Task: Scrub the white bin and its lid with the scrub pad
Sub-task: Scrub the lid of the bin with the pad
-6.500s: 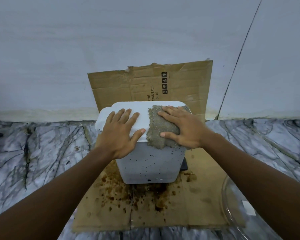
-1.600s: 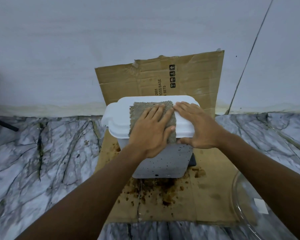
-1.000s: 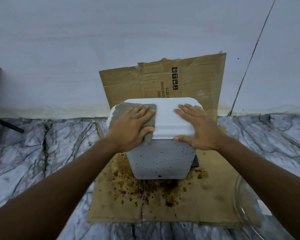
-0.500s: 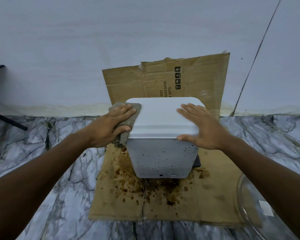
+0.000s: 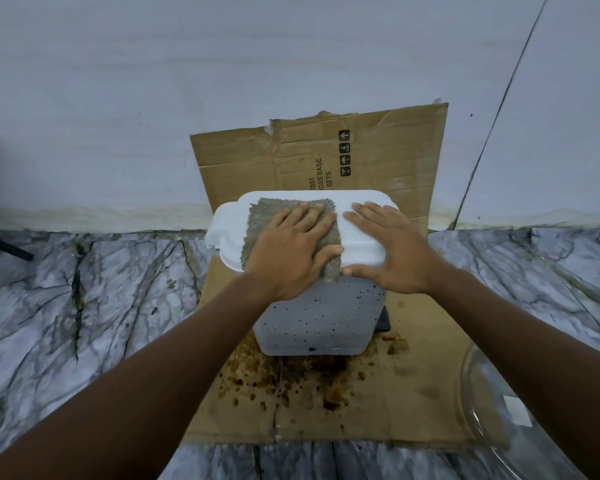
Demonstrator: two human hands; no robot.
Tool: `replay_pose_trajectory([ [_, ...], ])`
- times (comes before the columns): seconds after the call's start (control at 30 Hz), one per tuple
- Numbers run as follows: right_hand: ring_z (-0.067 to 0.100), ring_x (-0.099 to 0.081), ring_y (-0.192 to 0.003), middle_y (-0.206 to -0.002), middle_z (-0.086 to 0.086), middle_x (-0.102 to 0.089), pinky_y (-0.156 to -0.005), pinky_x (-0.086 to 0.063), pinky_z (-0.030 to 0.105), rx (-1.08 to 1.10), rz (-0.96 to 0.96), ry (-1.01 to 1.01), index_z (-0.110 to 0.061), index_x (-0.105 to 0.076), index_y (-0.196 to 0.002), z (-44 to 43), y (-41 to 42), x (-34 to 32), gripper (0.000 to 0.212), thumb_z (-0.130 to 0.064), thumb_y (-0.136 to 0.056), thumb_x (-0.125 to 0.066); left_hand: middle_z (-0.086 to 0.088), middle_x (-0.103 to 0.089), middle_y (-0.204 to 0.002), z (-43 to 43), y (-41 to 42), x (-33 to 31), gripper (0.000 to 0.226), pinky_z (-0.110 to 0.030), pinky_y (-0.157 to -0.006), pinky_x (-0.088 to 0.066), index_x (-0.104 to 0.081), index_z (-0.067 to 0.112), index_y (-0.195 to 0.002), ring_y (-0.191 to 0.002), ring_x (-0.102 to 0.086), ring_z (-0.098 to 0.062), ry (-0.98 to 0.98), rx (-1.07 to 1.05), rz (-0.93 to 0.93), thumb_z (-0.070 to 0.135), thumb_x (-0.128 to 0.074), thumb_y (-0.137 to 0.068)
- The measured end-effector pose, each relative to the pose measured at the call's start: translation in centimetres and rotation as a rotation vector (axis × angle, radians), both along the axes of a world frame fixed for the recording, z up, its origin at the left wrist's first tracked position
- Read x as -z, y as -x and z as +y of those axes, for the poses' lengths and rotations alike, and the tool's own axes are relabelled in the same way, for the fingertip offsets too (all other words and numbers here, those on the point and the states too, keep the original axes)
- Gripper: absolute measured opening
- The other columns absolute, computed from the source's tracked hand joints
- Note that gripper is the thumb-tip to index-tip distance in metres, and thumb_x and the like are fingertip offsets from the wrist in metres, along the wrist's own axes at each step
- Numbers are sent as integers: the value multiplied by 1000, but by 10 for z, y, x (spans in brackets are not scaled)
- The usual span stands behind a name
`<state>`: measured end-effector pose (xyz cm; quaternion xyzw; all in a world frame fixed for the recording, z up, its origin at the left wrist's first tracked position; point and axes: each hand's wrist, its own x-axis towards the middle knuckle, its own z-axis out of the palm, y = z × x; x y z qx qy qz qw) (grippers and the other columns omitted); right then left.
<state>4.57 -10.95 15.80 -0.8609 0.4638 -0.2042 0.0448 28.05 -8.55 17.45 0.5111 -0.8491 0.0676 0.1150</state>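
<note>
A white plastic bin (image 5: 319, 323) with a squarish body flecked with small dark spots stands upright on a flattened brown cardboard sheet (image 5: 420, 403), whose far part rises against the pale wall (image 5: 153, 81) behind it. The bin's white rounded-rectangle lid (image 5: 229, 237) sits closed on top, with a small tab jutting out at its left end. A rough grey-green scrub pad (image 5: 264, 220) lies spread across the middle of the lid, and its near edge hangs a little over the lid's near rim onto the front of the bin. The left hand (image 5: 291, 258) lies flat on the pad with its fingers straight and close together, pressing it down on the lid without curling round it. The right hand (image 5: 392, 251) rests just beside it on the bare right part of the lid, palm down, fingers extended and slightly spread, thumb along the near rim; it grips nothing. Brown stains and splatters mark the cardboard near the foot of the bin. A small black part (image 5: 383, 322) shows at the bin's lower right side; what it is cannot be told. The cardboard lies on a grey-veined marble floor (image 5: 84, 306). At the near right edge a clear glass vessel (image 5: 465, 386) with a round rim is partly in view.
</note>
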Motion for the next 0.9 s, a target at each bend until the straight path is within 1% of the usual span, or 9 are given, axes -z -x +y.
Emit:
replay_pose_trajectory([
  [0.1,16,-20,-151,-162,-3,-28,-125,-13,42,-3,-41,14,-27,-35,-153,0,0,3,101,-83,-72,-53,-3,-29,-165,2,-2,2,71,-38,-125,-11,-26,25,-160,-154,-20,-20,18,-21,19,66,-18,-101],
  [0.2,15,-20,-151,-162,-3,-29,-125,-12,41,-3,-57,12,-28,-36,-153,-4,-2,2,101,-83,-71,-55,-6,-29,-165,-1,-10,0,78,-40,-124,-11,-26,28,-160,-154,-19,-24,19,-106,14,73,-17,-97],
  [0.3,13,-17,-151,-162,-5,-27,-125,-8,37,17,-58,-44,-28,-33,-154,-12,-3,-2,104,-84,-68,-54,-5,-22,-167,-13,-7,-10,80,-39,-125,-5,-19,32,-161,-155,-14,-23,-90,-158,33,78,-18,-94],
  [0.37,12,-16,-151,-163,-6,-26,-125,-9,40,33,-52,-62,-28,-32,-154,-18,-3,-4,106,-85,-67,-53,-2,-17,-169,-22,-7,-18,79,-39,-124,-3,-16,34,-161,-156,-10,-21,-150,-165,45,77,-18,-94],
  [0.43,13,-18,-151,-162,-6,-27,-125,-11,42,35,-38,-64,-28,-33,-154,-23,-3,-4,105,-85,-67,-53,1,-17,-169,-29,-10,-23,78,-39,-124,-6,-18,35,-161,-156,-11,-19,-166,-161,44,76,-17,-95],
  [0.6,14,-22,-150,-161,-7,-30,-124,-13,42,36,-62,-94,-30,-37,-152,-38,-2,-10,107,-86,-63,-55,-1,-37,-162,-37,-12,-15,79,-40,-121,-18,-35,30,-156,-151,-28,-20,-2,-175,48,77,-17,-96],
  [0.67,13,-22,-150,-161,-8,-31,-124,-14,43,45,-87,-122,-32,-38,-151,-46,-2,-12,109,-88,-60,-54,-3,-44,-157,-42,-10,-9,76,-41,-120,-21,-41,27,-153,-147,-35,-22,47,-199,63,74,-20,-97],
  [0.73,12,-23,-149,-160,-10,-31,-124,-16,43,57,-114,-150,-34,-39,-150,-53,-2,-14,109,-90,-59,-59,-5,-52,-150,-43,-8,-4,73,-42,-117,-25,-48,23,-149,-140,-43,-24,124,-218,71,70,-24,-99],
  [0.9,11,-27,-146,-157,-13,-36,-122,-18,39,86,-155,-153,-38,-45,-146,-64,-6,-20,89,-70,-67,-72,-7,-57,-144,-47,-13,6,68,-45,-115,-26,-52,20,-145,-134,-48,-27,204,-181,140,65,-29,-100],
])
